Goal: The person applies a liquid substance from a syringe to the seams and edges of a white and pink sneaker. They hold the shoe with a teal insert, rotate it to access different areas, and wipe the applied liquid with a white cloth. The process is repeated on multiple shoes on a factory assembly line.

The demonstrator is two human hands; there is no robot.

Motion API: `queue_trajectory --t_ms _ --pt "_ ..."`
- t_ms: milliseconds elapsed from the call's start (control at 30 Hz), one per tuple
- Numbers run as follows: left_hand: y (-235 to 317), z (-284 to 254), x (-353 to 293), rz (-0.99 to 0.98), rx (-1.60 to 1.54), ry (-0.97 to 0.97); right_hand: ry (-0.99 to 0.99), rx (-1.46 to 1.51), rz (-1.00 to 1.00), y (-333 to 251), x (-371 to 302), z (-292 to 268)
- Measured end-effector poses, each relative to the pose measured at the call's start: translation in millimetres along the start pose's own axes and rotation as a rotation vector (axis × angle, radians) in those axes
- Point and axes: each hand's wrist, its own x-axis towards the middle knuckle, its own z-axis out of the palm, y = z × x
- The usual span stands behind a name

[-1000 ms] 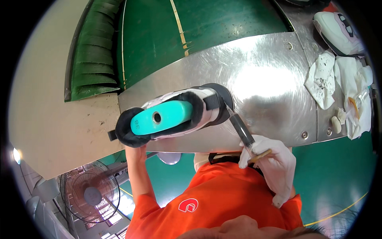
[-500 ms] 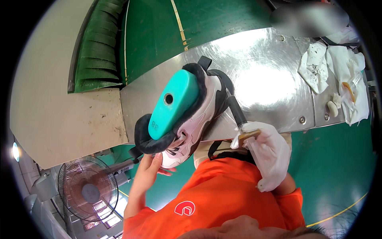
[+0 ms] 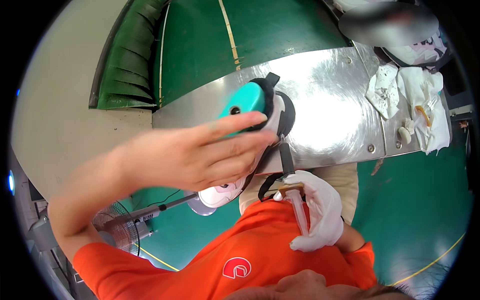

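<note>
A pink and white sneaker (image 3: 212, 196) with dark plush lining lies tilted over the near edge of the metal table (image 3: 340, 100). A turquoise shoe last (image 3: 250, 100) fills its opening. My bare left hand (image 3: 200, 155) reaches across the shoe, fingers stretched out and fingertips near its heel side; they hide much of the upper. Wrapped in a white glove, my right hand (image 3: 322, 210) is closed on a syringe (image 3: 287, 159) with a dark barrel, tan flange and clear plunger. Its metal tip is at the edge of the dark sole by the heel.
White cloths (image 3: 435, 110) lie at the table's right end, with a tan-flanged piece on one. Behind them is another shoe (image 3: 420, 52). A green belt (image 3: 200, 45) runs beyond the table, beside a green strip curtain (image 3: 125, 60). A fan (image 3: 117, 230) stands at the lower left.
My left hand has moved from under the toe up and across the shoe toward the heel. The right hand and syringe have shifted slightly left and lower in view.
</note>
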Motion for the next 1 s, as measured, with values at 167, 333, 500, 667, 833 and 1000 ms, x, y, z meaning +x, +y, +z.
queue_trajectory --t_ms 167,333,500,667,833,1000 --pt "-10 7 -20 -0.034 0.096 0.060 -0.035 -0.124 0.140 -28 45 -4" --pt "30 17 -49 -0.582 -0.009 0.201 -0.128 -0.083 0.275 -66 125 -8" --pt "97 46 -43 -0.994 -0.024 0.437 -0.326 -0.324 0.462 -83 193 4" --pt "148 64 -26 -1.200 -0.106 0.608 -0.408 -0.280 0.563 -90 197 13" --pt "167 77 -10 -1.245 -0.124 0.747 -0.358 -0.135 0.593 -96 179 4" --pt "172 82 -12 -1.238 -0.125 0.749 -0.272 -0.221 0.684 -106 176 12"
